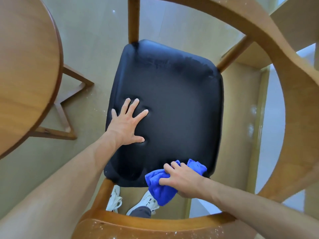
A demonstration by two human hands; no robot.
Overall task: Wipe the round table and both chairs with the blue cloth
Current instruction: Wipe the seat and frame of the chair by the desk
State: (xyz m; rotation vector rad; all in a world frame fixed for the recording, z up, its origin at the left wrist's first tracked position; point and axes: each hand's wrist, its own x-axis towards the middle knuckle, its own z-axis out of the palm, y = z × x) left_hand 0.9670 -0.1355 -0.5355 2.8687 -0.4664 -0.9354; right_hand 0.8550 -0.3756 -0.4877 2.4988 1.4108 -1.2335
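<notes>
Blue cloth (pixel 162 185) is bunched under the right hand (pixel 183 180), whose fingers curl over and grip it against the near edge of the chair seat (pixel 172 100); part of the cloth hangs off the edge below the knuckles, a fold sticks out beyond the fingertips. Left hand (pixel 128 121) lies flat on the seat, fingers straight and spread, holding nothing; the padding dents beneath each fingertip.

Progress, as a judgement: the person is working on the seat of one chair. A dull, streaky band lies along the far edge of the seat, well beyond the left fingertips (damp trace or dust, cannot tell which). Pale specks sit on the curved wooden backrest (pixel 155 226) below the wrists and on the wooden armrest (pixel 284 83) to the right of the right hand, so the frame looks not yet wiped. Only a slice of the round table (pixel 25 66) shows, to the left of the left hand; whether it has been wiped cannot be told. No second chair is visible.

Materials:
- Seat: black, smooth, leather-like, soft padding, rounded corners.
- Chair frame: varnished wood, bent into a broad curve.
- Table: warm wood grain, round top, angled legs.
- Cloth: fluffy, plush, crumpled.
- Floor (pixel 86 40): pale beige, matte.
</notes>
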